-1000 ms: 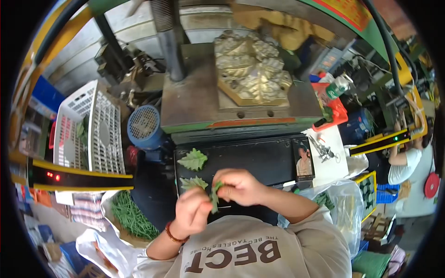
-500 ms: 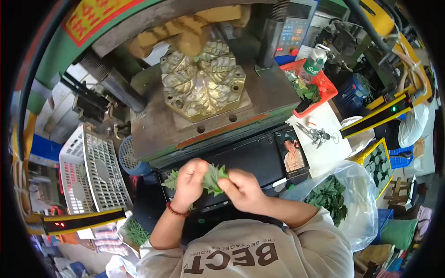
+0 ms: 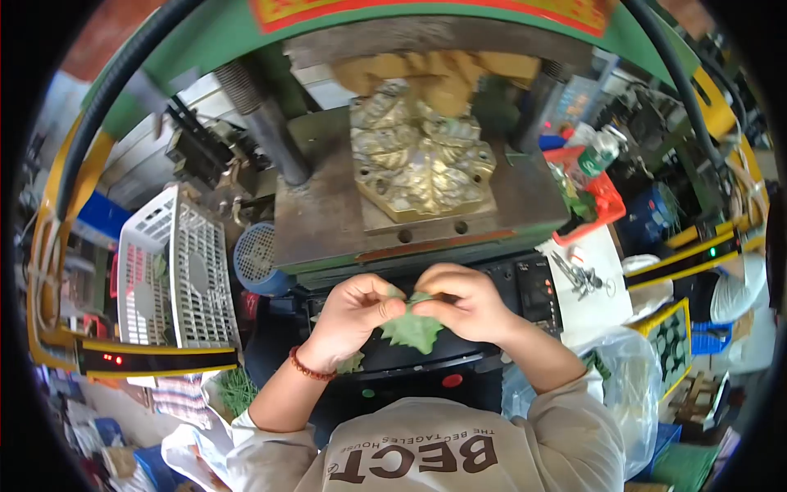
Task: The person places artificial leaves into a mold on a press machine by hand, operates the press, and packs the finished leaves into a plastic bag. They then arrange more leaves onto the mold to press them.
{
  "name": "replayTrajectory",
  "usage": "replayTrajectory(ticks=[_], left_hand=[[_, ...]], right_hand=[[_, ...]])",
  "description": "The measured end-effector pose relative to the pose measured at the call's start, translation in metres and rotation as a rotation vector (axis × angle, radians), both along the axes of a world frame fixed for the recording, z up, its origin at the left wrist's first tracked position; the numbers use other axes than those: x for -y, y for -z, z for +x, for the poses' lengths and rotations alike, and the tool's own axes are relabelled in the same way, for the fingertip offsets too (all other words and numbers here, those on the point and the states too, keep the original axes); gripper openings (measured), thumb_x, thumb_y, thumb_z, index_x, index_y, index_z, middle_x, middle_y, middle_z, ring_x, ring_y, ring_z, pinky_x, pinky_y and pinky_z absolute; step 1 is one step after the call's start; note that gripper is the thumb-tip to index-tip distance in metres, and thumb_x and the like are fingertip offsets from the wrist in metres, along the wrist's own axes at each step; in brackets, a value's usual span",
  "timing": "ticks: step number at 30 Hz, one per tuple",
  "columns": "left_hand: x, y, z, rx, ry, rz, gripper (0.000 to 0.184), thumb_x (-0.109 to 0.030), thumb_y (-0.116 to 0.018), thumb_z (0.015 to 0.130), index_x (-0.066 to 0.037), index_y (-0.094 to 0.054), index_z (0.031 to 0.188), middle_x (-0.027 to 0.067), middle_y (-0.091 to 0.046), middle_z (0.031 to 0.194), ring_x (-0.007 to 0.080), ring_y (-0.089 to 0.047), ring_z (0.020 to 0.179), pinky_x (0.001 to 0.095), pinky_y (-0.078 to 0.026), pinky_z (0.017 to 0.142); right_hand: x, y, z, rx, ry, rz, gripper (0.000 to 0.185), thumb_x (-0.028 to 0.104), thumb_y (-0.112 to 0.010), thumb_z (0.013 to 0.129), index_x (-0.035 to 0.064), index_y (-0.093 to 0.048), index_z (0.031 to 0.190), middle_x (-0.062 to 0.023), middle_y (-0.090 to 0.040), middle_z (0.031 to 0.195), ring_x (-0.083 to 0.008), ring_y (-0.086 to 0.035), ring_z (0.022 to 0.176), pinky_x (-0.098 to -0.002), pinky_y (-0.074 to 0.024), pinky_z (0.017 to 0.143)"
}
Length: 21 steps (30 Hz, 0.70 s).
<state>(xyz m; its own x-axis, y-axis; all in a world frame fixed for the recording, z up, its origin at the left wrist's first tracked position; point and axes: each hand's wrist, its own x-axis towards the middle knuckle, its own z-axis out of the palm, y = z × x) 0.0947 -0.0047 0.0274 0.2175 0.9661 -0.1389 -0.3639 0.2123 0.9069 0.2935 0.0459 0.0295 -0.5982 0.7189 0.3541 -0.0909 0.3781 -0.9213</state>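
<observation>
Between my two hands hangs a green jagged-edged fabric-like leaf [image 3: 414, 330], its pointed lobes downward. My left hand [image 3: 361, 313] pinches the leaf's upper edge between thumb and fingers. From the other side, my right hand [image 3: 461, 302] grips the same edge, thumb and fingertips close to the left ones. Both are over the black worktop [image 3: 467, 348] in front of the press. Partly hidden by my left wrist lies another pale green leaf [image 3: 351, 362]. A brass leaf-shaped mould [image 3: 426, 168] sits on the press bed beyond my hands.
White plastic baskets [image 3: 197, 279] stand at left beside a blue mesh bin [image 3: 261, 258]. To the right are a red basket [image 3: 602, 205] with a bottle, metal tools [image 3: 584, 277] on a white board, a phone [image 3: 535, 287] and a clear plastic bag [image 3: 631, 385]. Sensor bars flank the press.
The view has swung left, so the press appears further right. My hands have come together, and the leaf now hangs point-down between them.
</observation>
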Motion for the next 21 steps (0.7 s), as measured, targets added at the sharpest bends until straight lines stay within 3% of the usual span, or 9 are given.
replayTrajectory(ticks=[3,5,6,10,16,20,21], left_hand=[[-0.007,0.025,-0.023,-0.184,-0.216,0.049,0.009,0.002,-0.063,0.085,-0.003,-0.057,0.090,0.0019,-0.058,0.081,0.0044,-0.045,0.063,0.0155,-0.036,0.055],[-0.009,0.037,-0.036,-0.367,-0.390,0.079,0.013,0.001,-0.062,0.086,-0.005,-0.054,0.094,0.0020,-0.057,0.084,0.0048,-0.044,0.064,0.0160,-0.034,0.054],[-0.010,0.030,-0.039,-0.370,-0.405,0.085,0.013,0.001,-0.062,0.086,-0.005,-0.054,0.094,0.0020,-0.057,0.084,0.0048,-0.044,0.064,0.0160,-0.034,0.054],[-0.013,-0.006,-0.021,-0.196,-0.269,0.115,0.020,0.005,-0.056,0.086,-0.007,-0.049,0.100,0.0010,-0.054,0.085,0.0057,-0.044,0.066,0.0161,-0.035,0.057],[-0.021,0.009,-0.028,-0.124,-0.229,0.244,0.010,0.002,-0.054,0.087,-0.005,-0.051,0.094,0.0025,-0.056,0.087,0.0099,-0.051,0.072,0.0202,-0.042,0.065],[-0.027,0.024,-0.057,-0.502,-0.461,0.409,0.009,0.003,-0.054,0.086,-0.003,-0.058,0.091,0.0017,-0.058,0.087,0.0093,-0.051,0.071,0.0209,-0.042,0.065],[-0.029,0.021,-0.057,-0.497,-0.458,0.410,0.009,0.003,-0.054,0.086,-0.003,-0.058,0.091,0.0017,-0.058,0.087,0.0093,-0.051,0.071,0.0209,-0.042,0.065]], right_hand=[[0.002,-0.005,0.002,-0.103,0.011,0.072,0.007,0.002,-0.067,0.079,-0.0025,-0.061,0.080,-0.0075,-0.061,0.086,-0.0179,-0.052,0.065,-0.0271,-0.0425,0.061],[0.002,-0.006,0.002,-0.060,0.225,0.171,0.009,-0.001,-0.064,0.081,-0.0040,-0.061,0.088,-0.0082,-0.061,0.085,-0.0179,-0.052,0.066,-0.0241,-0.0418,0.060],[0.000,-0.005,-0.005,-0.066,0.211,0.177,0.009,-0.001,-0.064,0.081,-0.0040,-0.061,0.088,-0.0082,-0.061,0.085,-0.0179,-0.052,0.066,-0.0241,-0.0418,0.060],[-0.010,-0.001,-0.025,0.169,0.278,0.548,0.012,-0.002,-0.063,0.081,-0.0021,-0.063,0.093,-0.0091,-0.063,0.086,-0.0184,-0.054,0.068,-0.0259,-0.0438,0.063],[0.003,-0.022,-0.032,0.213,0.372,0.753,0.015,0.002,-0.064,0.081,-0.0004,-0.064,0.096,-0.0106,-0.063,0.092,-0.0205,-0.057,0.075,-0.0288,-0.0458,0.069],[0.012,-0.029,-0.014,0.055,0.338,-0.133,0.016,0.005,-0.063,0.081,0.0005,-0.065,0.096,-0.0108,-0.064,0.097,-0.0241,-0.058,0.085,-0.0330,-0.0462,0.077],[0.009,-0.029,-0.015,0.058,0.342,-0.131,0.016,0.005,-0.063,0.081,0.0005,-0.065,0.096,-0.0108,-0.064,0.097,-0.0241,-0.058,0.085,-0.0330,-0.0462,0.077]])
